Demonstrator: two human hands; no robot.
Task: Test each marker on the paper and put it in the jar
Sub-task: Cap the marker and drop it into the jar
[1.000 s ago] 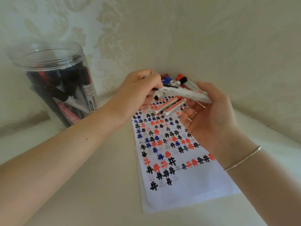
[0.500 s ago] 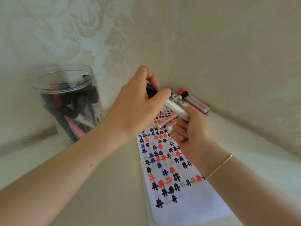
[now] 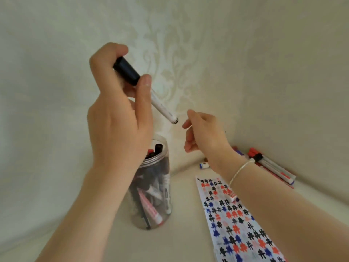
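My left hand (image 3: 117, 118) grips a white marker with a black cap (image 3: 145, 91), held up high above the clear plastic jar (image 3: 162, 186), cap end up and tilted to the left. The jar stands below that hand, partly hidden by my wrist, and holds several markers. My right hand (image 3: 204, 135) hovers just right of the marker's lower end, fingers loosely curled, holding nothing I can see. The paper (image 3: 236, 220), covered in black, red and blue hash marks, lies at the lower right under my right forearm.
A bundle of loose markers (image 3: 272, 167) lies in the corner by the wall at the right. One short marker end (image 3: 204, 165) shows behind my right wrist, and another marker (image 3: 233, 196) lies on the paper. Patterned walls close in behind and right.
My left hand has lifted the black-capped marker up from the pile to above the jar. My right hand has let go of the marker. The view has swung left.
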